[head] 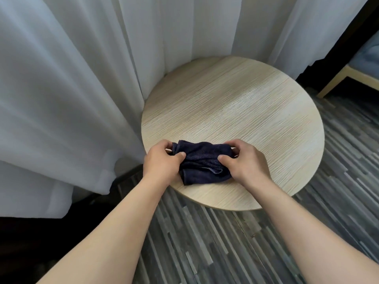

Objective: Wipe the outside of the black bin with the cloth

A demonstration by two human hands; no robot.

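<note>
A dark navy cloth (202,162) lies bunched on the near part of a round, light wooden table (246,103). My left hand (162,162) pinches the cloth's left end between thumb and fingers. My right hand (244,162) pinches its right end the same way. Both hands rest low on the tabletop with the cloth stretched between them. No black bin is in view.
White curtains (71,78) hang behind and to the left of the table, brushing its far edge. Grey striped flooring (205,242) runs under and in front of it. A light wooden furniture frame (346,76) stands at the far right.
</note>
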